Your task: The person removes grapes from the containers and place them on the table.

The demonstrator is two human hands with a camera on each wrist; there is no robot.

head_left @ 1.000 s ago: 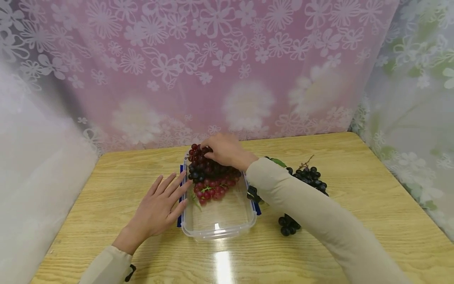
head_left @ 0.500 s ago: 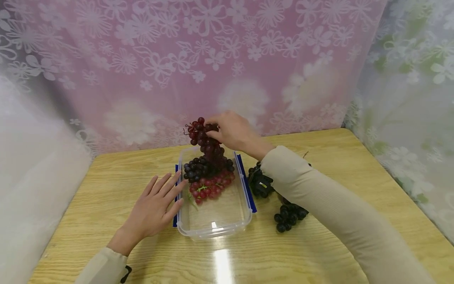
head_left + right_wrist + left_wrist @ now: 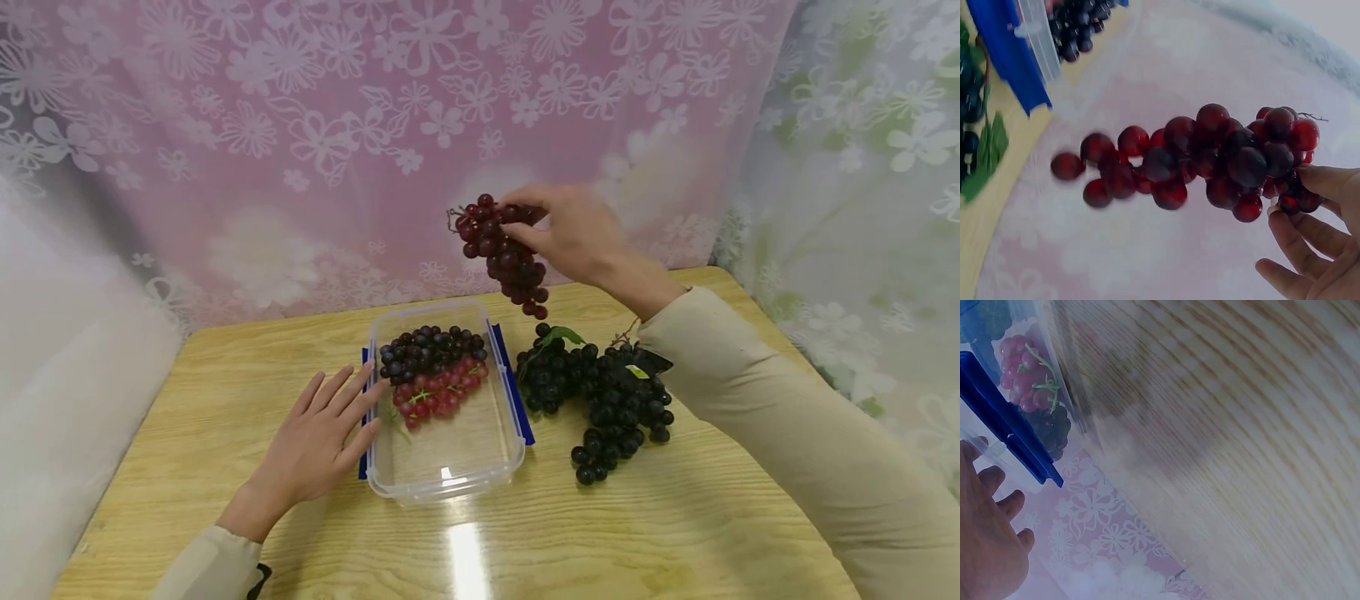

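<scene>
A person's left hand (image 3: 322, 446) lies flat, fingers straight and spread, on the pale wood-grain tabletop (image 3: 225, 392), its fingertips touching the left wall of the clear rectangular plastic container with blue side clips (image 3: 442, 483). Inside that container, toward its far end, a bunch of black grapes (image 3: 431, 346) sits against a bunch of bright red grapes (image 3: 438, 398). Above and just right of the container's far corner, the right hand (image 3: 573, 233) pinches the stem end of a dark red grape bunch (image 3: 504, 254), which hangs in the air in front of the pink flowered curtain (image 3: 337, 150). Right of the container, a large heap of black grapes with a green leaf (image 3: 607, 396) rests on the tabletop. The bunch appears to be mid-carry outside the container; setting it down would call for a clear spot and a gentle lowering so no grapes drop.
</scene>
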